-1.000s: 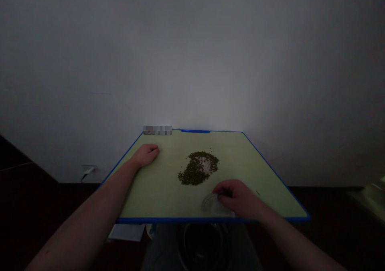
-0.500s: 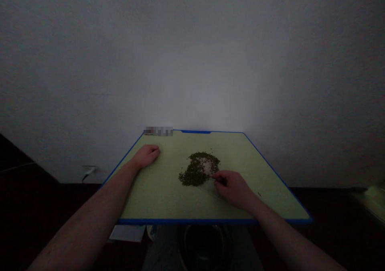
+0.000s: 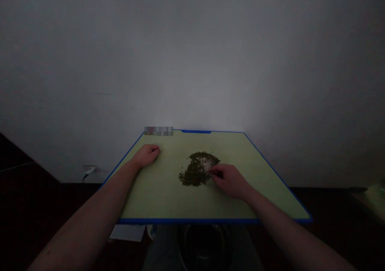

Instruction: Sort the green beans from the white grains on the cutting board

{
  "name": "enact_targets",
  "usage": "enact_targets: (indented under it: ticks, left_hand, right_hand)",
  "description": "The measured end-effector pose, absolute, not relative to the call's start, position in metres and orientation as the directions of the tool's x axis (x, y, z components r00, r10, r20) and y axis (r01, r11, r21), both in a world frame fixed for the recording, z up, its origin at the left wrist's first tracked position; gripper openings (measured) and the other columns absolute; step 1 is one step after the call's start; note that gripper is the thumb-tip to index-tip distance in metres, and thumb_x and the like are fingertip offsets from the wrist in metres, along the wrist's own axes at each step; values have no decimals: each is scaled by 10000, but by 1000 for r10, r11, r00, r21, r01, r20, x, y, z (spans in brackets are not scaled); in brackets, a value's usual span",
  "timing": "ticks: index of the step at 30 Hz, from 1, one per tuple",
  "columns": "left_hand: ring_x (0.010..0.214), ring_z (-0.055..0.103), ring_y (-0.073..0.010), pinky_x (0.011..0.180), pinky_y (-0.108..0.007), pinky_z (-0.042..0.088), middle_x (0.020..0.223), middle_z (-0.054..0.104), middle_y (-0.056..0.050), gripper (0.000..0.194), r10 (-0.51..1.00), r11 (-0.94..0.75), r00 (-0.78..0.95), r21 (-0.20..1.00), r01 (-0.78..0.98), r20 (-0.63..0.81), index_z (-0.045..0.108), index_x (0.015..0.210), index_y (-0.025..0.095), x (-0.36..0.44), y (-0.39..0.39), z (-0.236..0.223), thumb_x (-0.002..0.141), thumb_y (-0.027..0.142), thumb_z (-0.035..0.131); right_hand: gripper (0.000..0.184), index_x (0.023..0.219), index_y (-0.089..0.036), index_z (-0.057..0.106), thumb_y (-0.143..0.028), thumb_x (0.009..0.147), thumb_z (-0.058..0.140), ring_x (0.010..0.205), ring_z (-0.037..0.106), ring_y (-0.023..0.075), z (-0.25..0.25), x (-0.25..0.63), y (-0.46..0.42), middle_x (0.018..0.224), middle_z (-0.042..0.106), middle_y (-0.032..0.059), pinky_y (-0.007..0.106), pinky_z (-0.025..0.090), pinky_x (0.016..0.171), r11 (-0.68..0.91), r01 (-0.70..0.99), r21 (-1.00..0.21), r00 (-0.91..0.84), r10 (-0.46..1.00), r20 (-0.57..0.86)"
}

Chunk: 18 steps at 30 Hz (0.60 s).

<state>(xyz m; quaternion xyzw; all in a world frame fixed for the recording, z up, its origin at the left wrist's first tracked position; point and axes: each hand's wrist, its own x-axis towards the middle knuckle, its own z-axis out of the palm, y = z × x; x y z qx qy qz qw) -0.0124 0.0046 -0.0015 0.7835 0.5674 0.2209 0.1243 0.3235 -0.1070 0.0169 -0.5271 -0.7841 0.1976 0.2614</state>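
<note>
A heap of small dark green mung beans (image 3: 195, 171) lies in the middle of a pale green cutting board with a blue rim (image 3: 186, 221), with white grains (image 3: 207, 165) at its centre. My right hand (image 3: 230, 181) sits at the heap's right edge, fingers curled and pinching. A clear plastic dish (image 3: 211, 181) shows faintly under those fingers, nearly invisible in this dim light. My left hand (image 3: 147, 155) rests loosely curled on the board's far left, holding nothing and apart from the heap.
A dark round bowl (image 3: 204, 243) sits below the board's near edge, beside a white paper (image 3: 128, 233). A blurred patch (image 3: 159, 131) covers the board's far left corner. A plain wall rises behind, with a cable and plug (image 3: 89, 172) low on it.
My right hand has slid from the board's near edge up to the heap, the clear dish moving with it. My left hand has stayed where it was.
</note>
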Motion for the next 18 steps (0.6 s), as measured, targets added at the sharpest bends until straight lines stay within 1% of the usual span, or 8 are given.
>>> enact_targets:
  ticks: [3,6,10,13,16,18]
  left_hand:
    - [512,395,-116,491,-239,260,492,373,33,255,943,-330,266,447,832,200,436,528,169,-13,5,-2,722,309,348]
    - [516,399,-118,491,-241,257,493,370,32,253,938,-342,277,434,833,207,429,523,170,-14,5,-2,722,305,348]
    - [512,395,-116,493,-242,256,491,353,34,259,939,-340,275,432,835,207,402,514,173,-13,4,-2,728,309,347]
    - [515,401,-116,500,-243,261,494,361,34,254,938,-341,276,423,840,208,390,514,174,-13,4,-1,727,305,348]
    - [519,402,-117,501,-242,259,496,365,32,249,938,-339,274,416,844,210,394,516,175,-12,5,-2,726,300,349]
    - [522,399,-118,498,-241,255,493,364,32,252,939,-339,274,416,844,209,400,515,175,-12,6,-2,726,303,350]
  right_hand:
    - [285,930,-192,686,-174,718,497,718,613,156,18,320,-105,839,698,34,248,442,655,389,705,-592,-340,919,199]
    - [290,916,-195,689,-157,701,499,735,608,155,16,320,-104,846,692,32,249,441,669,404,698,-591,-367,911,189]
    - [300,895,-191,684,-128,678,488,660,590,136,10,324,-104,746,674,15,229,425,609,388,686,-616,-388,911,141]
    - [296,901,-184,678,-139,677,491,616,572,127,7,326,-105,693,652,7,219,408,567,371,681,-632,-388,914,119]
    - [277,882,-179,679,-151,682,489,591,556,123,9,328,-107,659,635,4,213,392,538,367,672,-643,-399,911,102]
    - [276,875,-173,679,-149,680,485,602,556,125,11,330,-109,671,638,8,213,393,543,365,664,-653,-401,910,101]
